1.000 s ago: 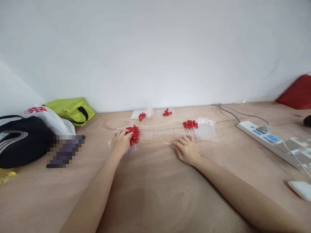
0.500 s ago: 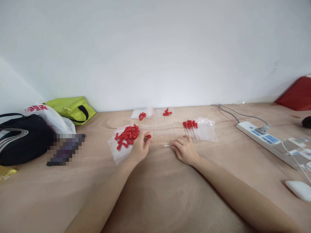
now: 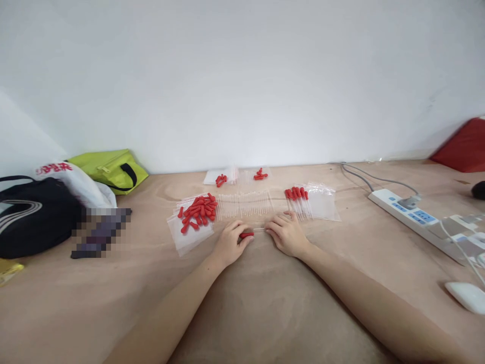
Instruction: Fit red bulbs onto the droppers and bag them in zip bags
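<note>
My left hand (image 3: 232, 244) is closed around a red rubber dropper bulb (image 3: 246, 235), its open end toward the right. Pinched in my right hand (image 3: 287, 234) is a thin clear dropper tube (image 3: 259, 229) that points left at the bulb. A small gap seems to lie between the two. Behind my hands runs a row of clear dropper tubes (image 3: 246, 205). A heap of loose red bulbs (image 3: 200, 210) rests on plastic bags to the left. On the right, several droppers with red bulbs fitted (image 3: 296, 194) lie side by side on clear bags (image 3: 324, 205).
Near the wall, two small groups of red bulbs (image 3: 221, 180) lie on bags. A white power strip (image 3: 413, 215) with cords and a white mouse (image 3: 466, 297) are on the right. On the left stand a black bag (image 3: 41, 222) and a lime-green bag (image 3: 109, 169).
My left hand has moved right and nearer to me with the red bulb, from beside the heap to the tube's end. My right hand has stayed almost in place.
</note>
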Tool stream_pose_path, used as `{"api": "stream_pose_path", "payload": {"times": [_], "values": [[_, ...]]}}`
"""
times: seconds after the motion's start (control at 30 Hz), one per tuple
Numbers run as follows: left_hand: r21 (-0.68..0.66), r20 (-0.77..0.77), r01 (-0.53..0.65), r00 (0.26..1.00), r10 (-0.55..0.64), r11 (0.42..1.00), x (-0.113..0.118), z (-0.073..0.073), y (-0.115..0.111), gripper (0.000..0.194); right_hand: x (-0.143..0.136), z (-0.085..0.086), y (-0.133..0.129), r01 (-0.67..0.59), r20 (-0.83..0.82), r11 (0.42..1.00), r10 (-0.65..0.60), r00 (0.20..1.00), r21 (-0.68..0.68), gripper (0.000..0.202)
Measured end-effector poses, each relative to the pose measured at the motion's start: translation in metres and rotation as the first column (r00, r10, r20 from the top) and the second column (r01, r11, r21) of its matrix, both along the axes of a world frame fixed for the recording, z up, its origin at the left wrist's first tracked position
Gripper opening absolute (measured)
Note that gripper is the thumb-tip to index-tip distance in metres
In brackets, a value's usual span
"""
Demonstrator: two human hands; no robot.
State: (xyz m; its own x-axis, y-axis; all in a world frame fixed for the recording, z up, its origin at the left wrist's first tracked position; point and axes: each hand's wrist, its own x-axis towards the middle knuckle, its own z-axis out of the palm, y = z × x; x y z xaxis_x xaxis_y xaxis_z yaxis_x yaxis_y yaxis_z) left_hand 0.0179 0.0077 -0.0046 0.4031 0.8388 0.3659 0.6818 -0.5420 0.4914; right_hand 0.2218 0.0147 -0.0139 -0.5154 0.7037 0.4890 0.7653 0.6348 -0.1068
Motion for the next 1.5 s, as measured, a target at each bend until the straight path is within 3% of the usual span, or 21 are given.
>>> {"api": "stream_pose_path", "payload": {"times": [0.17,0.43,0.77,1.03,1.5], "values": [[0.047,0.013,-0.005,1.000,0.004,0.999,0.000,-0.006,0.003,0.012,-0.001,0.000,0.000,-0.005,-0.013,1.000,0.005,1.000,0.003,0.018],[0.092,-0.091,-0.030,0.995,0.038,0.995,0.001,0.005,-0.001,0.010,0.000,-0.001,0.000,-0.020,-0.019,1.000,0.021,1.000,0.006,0.017],[0.163,-0.018,0.040,0.999,-0.037,0.986,0.001,0.006,-0.003,0.016,0.004,-0.004,0.003,-0.101,-0.043,0.995,0.102,0.994,0.021,0.029],[0.121,-0.058,0.112,0.993,-0.106,0.986,0.000,0.006,-0.004,0.021,0.005,-0.001,0.005,-0.149,-0.023,0.989,0.149,0.989,0.023,0.034],[0.157,-0.124,0.114,0.988,-0.095,0.981,0.000,0.010,-0.005,0.020,-0.005,-0.002,-0.007,-0.164,-0.024,0.986,0.164,0.986,0.010,0.022]]}}
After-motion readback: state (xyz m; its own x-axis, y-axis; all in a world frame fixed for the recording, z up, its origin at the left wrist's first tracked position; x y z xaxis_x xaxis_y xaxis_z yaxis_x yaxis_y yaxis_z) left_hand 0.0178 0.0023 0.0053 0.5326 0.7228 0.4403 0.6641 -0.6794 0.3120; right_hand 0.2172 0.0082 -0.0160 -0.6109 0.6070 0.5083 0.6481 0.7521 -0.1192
